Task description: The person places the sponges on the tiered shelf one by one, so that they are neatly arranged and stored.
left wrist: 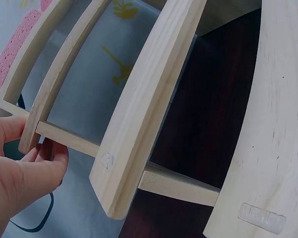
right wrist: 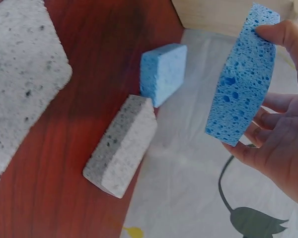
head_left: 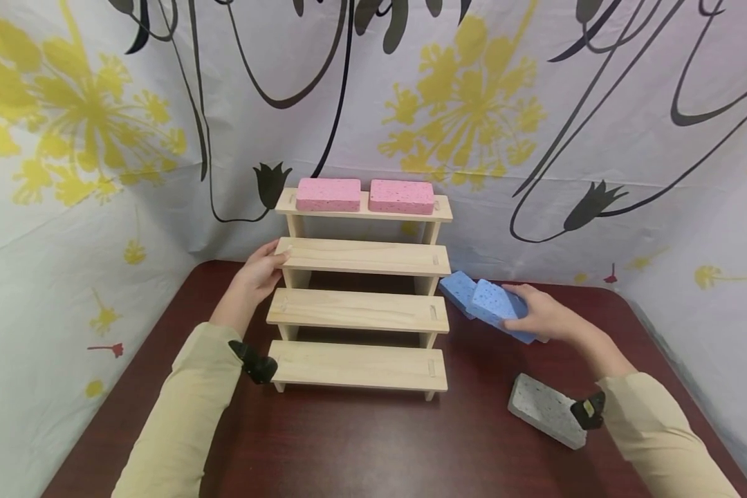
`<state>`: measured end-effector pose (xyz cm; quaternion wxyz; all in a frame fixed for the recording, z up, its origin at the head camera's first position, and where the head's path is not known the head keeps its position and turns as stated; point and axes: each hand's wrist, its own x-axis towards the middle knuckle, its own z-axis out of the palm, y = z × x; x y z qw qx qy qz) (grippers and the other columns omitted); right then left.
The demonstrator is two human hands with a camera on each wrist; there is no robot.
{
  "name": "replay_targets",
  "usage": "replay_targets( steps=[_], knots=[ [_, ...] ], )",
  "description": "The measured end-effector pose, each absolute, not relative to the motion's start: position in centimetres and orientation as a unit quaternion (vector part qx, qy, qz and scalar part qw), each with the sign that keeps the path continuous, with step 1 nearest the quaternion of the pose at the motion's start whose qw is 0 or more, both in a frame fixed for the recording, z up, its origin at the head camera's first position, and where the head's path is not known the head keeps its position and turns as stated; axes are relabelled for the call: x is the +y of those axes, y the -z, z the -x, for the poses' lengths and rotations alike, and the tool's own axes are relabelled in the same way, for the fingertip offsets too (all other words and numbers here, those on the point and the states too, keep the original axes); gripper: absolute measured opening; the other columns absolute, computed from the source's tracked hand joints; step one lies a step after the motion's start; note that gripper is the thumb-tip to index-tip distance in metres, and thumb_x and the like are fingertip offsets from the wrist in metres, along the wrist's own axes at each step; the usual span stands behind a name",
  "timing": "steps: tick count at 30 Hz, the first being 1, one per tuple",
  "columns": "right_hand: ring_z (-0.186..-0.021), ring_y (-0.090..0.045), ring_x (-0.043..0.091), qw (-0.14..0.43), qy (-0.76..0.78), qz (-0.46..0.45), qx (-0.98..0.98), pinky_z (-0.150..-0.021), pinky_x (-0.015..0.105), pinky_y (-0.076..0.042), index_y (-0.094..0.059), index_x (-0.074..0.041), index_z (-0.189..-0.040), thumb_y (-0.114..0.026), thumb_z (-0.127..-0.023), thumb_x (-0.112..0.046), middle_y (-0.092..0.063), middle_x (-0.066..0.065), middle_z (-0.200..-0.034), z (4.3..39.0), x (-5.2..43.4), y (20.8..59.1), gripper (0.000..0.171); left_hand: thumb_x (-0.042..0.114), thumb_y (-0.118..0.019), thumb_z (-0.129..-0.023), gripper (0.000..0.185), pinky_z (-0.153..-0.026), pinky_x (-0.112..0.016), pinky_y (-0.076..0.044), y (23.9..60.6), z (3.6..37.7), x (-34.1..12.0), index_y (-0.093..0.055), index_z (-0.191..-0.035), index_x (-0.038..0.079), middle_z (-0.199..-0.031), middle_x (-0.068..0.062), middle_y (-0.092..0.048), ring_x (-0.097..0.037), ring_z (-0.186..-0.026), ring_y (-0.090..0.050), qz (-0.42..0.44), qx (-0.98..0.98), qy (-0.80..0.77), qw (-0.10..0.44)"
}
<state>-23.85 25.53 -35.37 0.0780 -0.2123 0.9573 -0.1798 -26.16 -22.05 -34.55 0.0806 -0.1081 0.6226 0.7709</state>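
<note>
The left hand (head_left: 258,273) gripped the wooden rack's (head_left: 361,311) second step, steadying it, while right of the rack the right hand (head_left: 544,315) pinched a blue sponge (head_left: 494,304) off the counter (head_left: 373,443)

Left hand (head_left: 258,271) grips left end of wooden step shelf (head_left: 361,311), second tier. Right hand (head_left: 544,315) holds blue sponge (head_left: 494,304). Two pink sponges (head_left: 328,194) on top tier.
</note>
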Motion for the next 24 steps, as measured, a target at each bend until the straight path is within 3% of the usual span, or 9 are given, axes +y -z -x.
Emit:
replay_targets(
  steps=[18,24],
  knots=[
    [-0.108,-0.05,0.036,0.02,0.23,0.217,0.948,-0.087,0.053,-0.043,-0.036,0.001,-0.138,-0.068,-0.081,-0.026,-0.046,0.026,-0.132,23.6,24.4,31.1,0.071,0.003,-0.041,-0.096,0.063,-0.12,-0.029,-0.008,34.1,25.7,-21.9,-0.01,-0.15,0.01,-0.158,-0.008,-0.008,-0.019,-0.145,-0.015,0.126,0.611,-0.777,0.076],
    [-0.115,-0.049,0.038,-0.002,0.222,0.229,0.948,-0.091,0.056,-0.043,-0.039,-0.001,-0.139,-0.068,-0.08,-0.028,-0.045,0.025,-0.136,23.9,22.9,30.3,0.071,0.002,-0.04,-0.096,0.063,-0.12,-0.029,-0.009,34.0,25.7,-21.9,-0.009,-0.15,0.01,-0.158,-0.008,-0.007,-0.019,-0.145,-0.014,0.122,0.608,-0.78,0.08]
  ],
)
